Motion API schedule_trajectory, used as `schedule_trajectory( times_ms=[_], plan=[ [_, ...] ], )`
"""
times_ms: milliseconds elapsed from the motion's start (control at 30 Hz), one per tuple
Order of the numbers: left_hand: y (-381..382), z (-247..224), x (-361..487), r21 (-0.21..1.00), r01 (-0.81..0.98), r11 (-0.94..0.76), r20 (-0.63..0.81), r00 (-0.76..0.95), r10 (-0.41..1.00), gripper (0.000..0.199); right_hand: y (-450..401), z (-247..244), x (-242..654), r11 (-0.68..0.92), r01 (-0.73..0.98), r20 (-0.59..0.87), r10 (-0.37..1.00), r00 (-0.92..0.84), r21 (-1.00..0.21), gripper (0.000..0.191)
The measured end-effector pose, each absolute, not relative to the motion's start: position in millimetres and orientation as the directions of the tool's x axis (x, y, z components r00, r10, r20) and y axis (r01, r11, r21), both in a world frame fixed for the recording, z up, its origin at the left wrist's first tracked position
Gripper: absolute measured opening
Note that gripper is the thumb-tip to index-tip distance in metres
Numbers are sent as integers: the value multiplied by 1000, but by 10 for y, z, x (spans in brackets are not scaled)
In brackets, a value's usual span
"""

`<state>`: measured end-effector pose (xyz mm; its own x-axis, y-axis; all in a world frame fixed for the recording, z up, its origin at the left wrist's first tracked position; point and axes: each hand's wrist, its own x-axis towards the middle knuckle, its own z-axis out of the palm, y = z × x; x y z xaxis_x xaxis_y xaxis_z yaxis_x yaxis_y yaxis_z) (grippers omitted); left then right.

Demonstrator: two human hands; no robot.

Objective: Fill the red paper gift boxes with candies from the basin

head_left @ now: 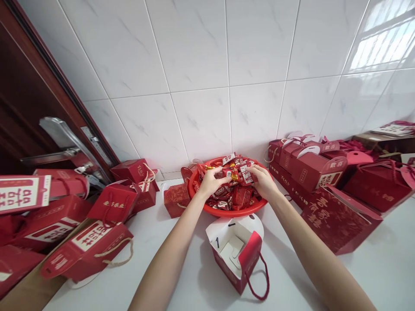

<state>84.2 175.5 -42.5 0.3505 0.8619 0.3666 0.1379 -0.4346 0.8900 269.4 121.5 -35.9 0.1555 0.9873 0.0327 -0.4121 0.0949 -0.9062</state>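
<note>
A red basin [227, 213] heaped with red-wrapped candies [241, 196] stands against the tiled wall. Over the heap, my left hand [212, 181] has its fingers closed on a red and gold candy [232, 173]. My right hand [261, 179] reaches in at the basin's right side, its fingers closed round a red and white candy packet [246, 175]. In front of the basin is an open red gift box [238, 250] with a white interior and a red rope handle; no candy shows inside it.
Closed red boxes [97, 242] pile up at the left near a door handle [74, 147]. More red boxes [311, 168] crowd the right side, one large box [340, 216] nearest. A small red box [176, 200] touches the basin's left side.
</note>
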Motion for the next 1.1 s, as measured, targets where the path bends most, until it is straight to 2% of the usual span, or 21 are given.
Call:
schedule_trajectory(
  times_ms=[167,233,433,600,667,733,800,867,967,1100],
  plan=[
    [1762,-424,840,803,72,-591,532,360,766,12,1231,-367,2689,43,-390,7,996,93,-920,20],
    [1764,-434,838,769,65,-636,569,383,727,13,1237,-375,2686,8,-373,-8,999,41,-928,19],
    [1741,-449,845,753,107,-650,503,543,672,41,1204,-360,2700,-16,-357,7,998,-65,-934,26],
    [1697,-442,868,768,123,-629,438,616,655,35,1200,-351,2724,-25,-350,-5,998,-58,-937,38],
    [1730,-433,859,781,92,-618,474,557,682,33,1220,-366,2730,-19,-371,-12,1000,-20,-928,39],
    [1817,-416,813,794,103,-599,525,382,761,35,1244,-388,2736,9,-397,-5,999,36,-918,37],
    [1940,-397,728,794,226,-564,540,161,826,36,1264,-409,2740,45,-421,9,996,89,-906,33],
    [2063,-387,626,747,438,-500,538,46,842,33,1277,-423,2743,61,-441,15,994,106,-895,31],
    [2183,-406,518,650,640,-409,514,26,857,23,1283,-428,2743,68,-461,26,995,97,-885,32],
    [2230,-459,492,650,679,-342,480,-18,877,22,1282,-421,2740,89,-479,37,992,117,-873,33]
  ],
)
